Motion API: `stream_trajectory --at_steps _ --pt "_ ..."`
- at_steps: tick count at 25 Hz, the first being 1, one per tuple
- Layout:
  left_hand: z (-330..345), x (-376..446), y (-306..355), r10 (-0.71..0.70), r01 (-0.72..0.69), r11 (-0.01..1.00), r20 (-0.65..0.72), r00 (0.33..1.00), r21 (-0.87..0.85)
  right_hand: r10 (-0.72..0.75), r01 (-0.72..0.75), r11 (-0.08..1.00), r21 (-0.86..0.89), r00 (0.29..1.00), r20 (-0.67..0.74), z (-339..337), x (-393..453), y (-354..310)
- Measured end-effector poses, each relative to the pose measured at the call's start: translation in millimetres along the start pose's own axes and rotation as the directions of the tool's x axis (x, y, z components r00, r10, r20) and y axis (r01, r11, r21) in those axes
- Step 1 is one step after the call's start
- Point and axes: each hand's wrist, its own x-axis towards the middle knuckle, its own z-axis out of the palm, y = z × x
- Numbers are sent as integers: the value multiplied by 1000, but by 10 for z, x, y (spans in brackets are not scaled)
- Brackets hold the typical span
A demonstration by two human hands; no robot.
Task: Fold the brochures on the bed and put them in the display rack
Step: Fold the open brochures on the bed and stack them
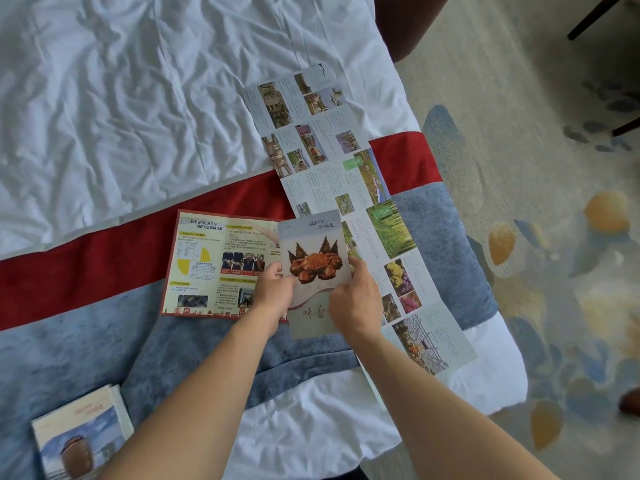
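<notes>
A folded grey brochure with a crab picture (313,244) is held above the bed between both hands. My left hand (273,292) pinches its left edge, thumb on the front. My right hand (355,301) grips its right edge lower down. Under it an orange-bordered brochure (214,261) lies open flat on the red and blue bed runner. A long brochure with many small photos (325,150) lies unfolded along the bed's right side, from the white sheet down to the corner. No display rack is in view.
A stack of folded brochures with a boat picture (81,441) sits at the bottom left on the blue runner. The white sheet (121,98) is wrinkled. Patterned carpet (554,237) lies right of the bed, with dark furniture legs (588,19) at the top right.
</notes>
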Motion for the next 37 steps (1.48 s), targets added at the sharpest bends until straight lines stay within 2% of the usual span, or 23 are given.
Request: stream_trajectory --at_steps 3,7,8,9,11,12,15,18,22,25,29,33,37 --pt "-12 -6 2 44 -43 999 -28 999 13 -43 40 992 -116 999 -22 19 -19 91" --pt "-42 -24 -5 59 -59 998 -6 998 -14 -71 73 996 -54 997 36 38 14 63" --pt "-50 -34 -5 84 -84 996 -1 996 22 -73 75 995 -69 996 42 48 33 44" --pt "-65 -61 1 151 -149 980 -4 988 134 -84 89 991 -99 995 46 59 40 25" --pt "-108 -133 -10 346 -308 842 -5 938 443 -147 156 975 -160 987 66 93 21 -12" --pt "-144 -160 -38 423 -359 759 7 906 544 -186 199 963 -180 979 84 113 1 -25" --pt "-313 -288 -123 537 -410 612 25 843 677 -273 304 919 -252 950 149 164 -78 -77" --pt "-498 -442 -247 556 -373 550 7 831 747 -313 370 879 -300 923 221 254 -216 -159" --pt "-759 -685 -494 506 -274 594 -87 858 757 -369 467 792 -394 880 300 454 -511 -265" --pt "-1009 -876 -749 465 -206 648 -166 869 733 -410 529 750 -396 843 349 658 -806 -360" --pt "-1443 -1089 -1153 450 -173 717 -259 855 675 -442 585 735 -344 797 410 983 -1227 -523" --pt "-1864 -1271 -1548 428 -167 775 -311 849 609 -452 644 662 -384 752 480 1360 -1659 -615" --pt "-2277 -1445 -2022 407 -103 774 -366 837 625 -452 662 639 -391 735 505 1766 -2146 -635"
